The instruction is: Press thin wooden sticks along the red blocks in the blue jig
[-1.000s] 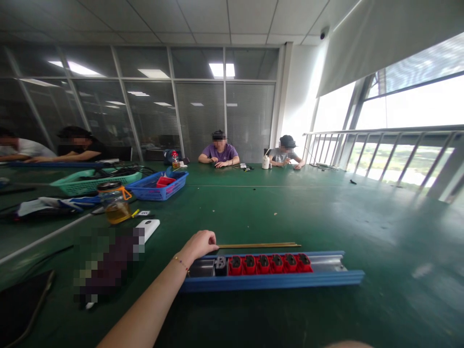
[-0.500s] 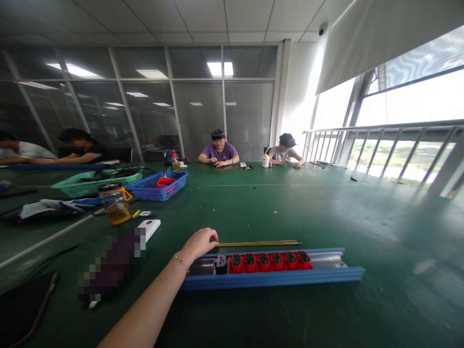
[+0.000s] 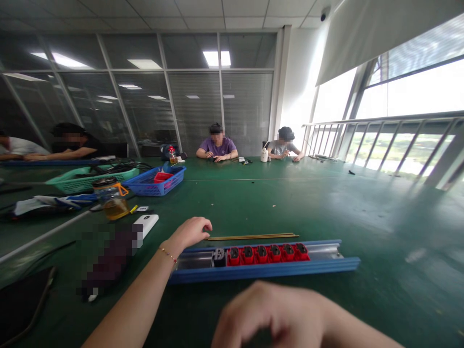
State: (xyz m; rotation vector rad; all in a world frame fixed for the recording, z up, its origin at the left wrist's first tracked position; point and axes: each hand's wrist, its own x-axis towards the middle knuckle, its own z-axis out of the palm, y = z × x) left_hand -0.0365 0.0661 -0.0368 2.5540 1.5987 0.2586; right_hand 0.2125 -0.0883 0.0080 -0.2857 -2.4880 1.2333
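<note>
My left hand (image 3: 191,230) hovers by the left end of some thin brass-coloured rods (image 3: 253,237), its fingers bent and apart, with nothing seen in them. The rods lie on the table just behind a blue channel rail (image 3: 268,273). Inside the rail's metal trough stands a row of several red blocks with black tops (image 3: 261,254), and a dark grey connector-like block (image 3: 219,257) at their left. Low in front of the rail, my right hand (image 3: 279,314) is curled and blurred; its fingertips run off the bottom edge, so I cannot see whether it holds anything.
On the left stand a blue basket (image 3: 155,186), a green basket (image 3: 90,180) and a jar of amber liquid (image 3: 112,200). Nearer lie a white power bank (image 3: 148,227) and a dark flat device (image 3: 25,299). Several people sit along the table's far side.
My right hand has come into view at the bottom. The left hand has drawn slightly left, off the rods, whose left end now shows. The view has tipped slightly down.
</note>
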